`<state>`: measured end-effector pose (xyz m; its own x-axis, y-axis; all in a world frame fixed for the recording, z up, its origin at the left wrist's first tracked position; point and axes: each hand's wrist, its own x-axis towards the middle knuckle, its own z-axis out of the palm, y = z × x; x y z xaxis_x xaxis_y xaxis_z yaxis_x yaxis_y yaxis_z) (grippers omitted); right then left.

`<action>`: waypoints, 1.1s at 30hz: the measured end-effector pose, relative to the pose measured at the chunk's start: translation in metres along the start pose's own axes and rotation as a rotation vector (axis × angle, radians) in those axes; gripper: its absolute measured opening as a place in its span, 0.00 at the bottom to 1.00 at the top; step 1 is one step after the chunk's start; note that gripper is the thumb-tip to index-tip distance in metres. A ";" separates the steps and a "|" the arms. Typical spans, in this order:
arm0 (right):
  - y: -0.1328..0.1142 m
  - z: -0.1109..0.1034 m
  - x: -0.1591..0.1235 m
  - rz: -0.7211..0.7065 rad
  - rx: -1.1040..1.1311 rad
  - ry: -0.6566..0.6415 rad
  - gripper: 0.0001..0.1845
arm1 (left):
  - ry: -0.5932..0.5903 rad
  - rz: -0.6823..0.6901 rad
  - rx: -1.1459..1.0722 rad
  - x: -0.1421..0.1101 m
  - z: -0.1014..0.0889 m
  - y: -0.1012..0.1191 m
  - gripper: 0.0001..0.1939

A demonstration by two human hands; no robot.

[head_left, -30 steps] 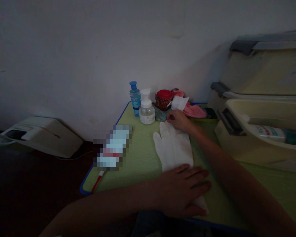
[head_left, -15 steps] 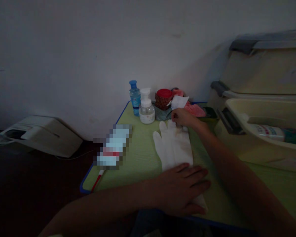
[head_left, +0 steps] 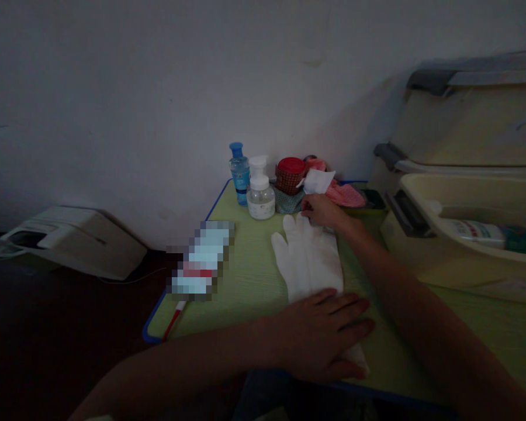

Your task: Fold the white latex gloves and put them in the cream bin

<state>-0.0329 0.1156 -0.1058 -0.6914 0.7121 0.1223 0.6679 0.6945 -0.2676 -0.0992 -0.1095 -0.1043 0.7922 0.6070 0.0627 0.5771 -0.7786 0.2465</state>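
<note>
A white glove (head_left: pixel 311 257) lies flat on the green table (head_left: pixel 245 263), its fingers pointing away from me. My left hand (head_left: pixel 324 336) rests spread and palm down across the glove's cuff end, hiding part of it. At the far end, my right hand (head_left: pixel 322 209) has its thumb and fingertips pressed together at the tip of one glove finger. The remaining glove fingers on that side are partly covered by this hand.
Behind the glove stand a blue bottle (head_left: pixel 239 175), a clear pump bottle (head_left: pixel 261 199), a red-lidded container (head_left: pixel 290 174) and pink cloth (head_left: pixel 346 194). To the left lies a blurred-out phone-like object (head_left: pixel 206 257) with a red cable. Cream storage bins (head_left: pixel 456 269) stand at right.
My right hand has shifted very slightly left along the glove's fingertips. My left hand stays in place on the cuff.
</note>
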 end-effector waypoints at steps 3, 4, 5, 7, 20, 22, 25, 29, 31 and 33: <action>-0.001 0.003 0.003 -0.006 -0.003 -0.022 0.05 | -0.004 0.008 -0.001 0.000 -0.001 0.000 0.29; -0.001 0.004 0.003 -0.007 -0.006 -0.025 0.06 | -0.006 0.009 -0.001 0.000 -0.001 0.000 0.29; -0.001 0.005 0.004 -0.009 -0.010 -0.025 0.07 | -0.007 0.007 -0.003 0.000 -0.002 0.000 0.29; -0.002 0.005 0.004 -0.011 -0.020 -0.018 0.08 | -0.007 0.004 -0.004 0.000 -0.002 0.000 0.29; -0.021 0.009 -0.011 -0.020 -0.174 0.125 0.14 | -0.013 -0.003 0.036 0.000 0.001 0.001 0.30; -0.023 0.012 -0.011 -0.005 -0.182 0.136 0.15 | -0.015 -0.006 0.037 0.000 0.001 0.002 0.29; -0.023 0.015 -0.010 0.016 -0.168 0.149 0.16 | -0.015 -0.011 0.027 0.000 0.000 0.002 0.29; -0.016 0.014 -0.006 -0.009 -0.115 0.123 0.15 | -0.001 -0.002 0.018 0.000 -0.001 0.002 0.30; -0.013 0.011 -0.004 -0.035 -0.091 0.094 0.14 | 0.005 -0.001 0.009 0.000 0.000 0.002 0.30; -0.010 0.008 -0.002 -0.061 -0.072 0.064 0.14 | 0.005 0.000 -0.004 0.000 0.000 0.001 0.30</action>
<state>-0.0404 0.1061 -0.1105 -0.7138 0.6720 0.1973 0.6450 0.7406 -0.1884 -0.0985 -0.1103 -0.1038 0.7910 0.6080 0.0676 0.5765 -0.7778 0.2502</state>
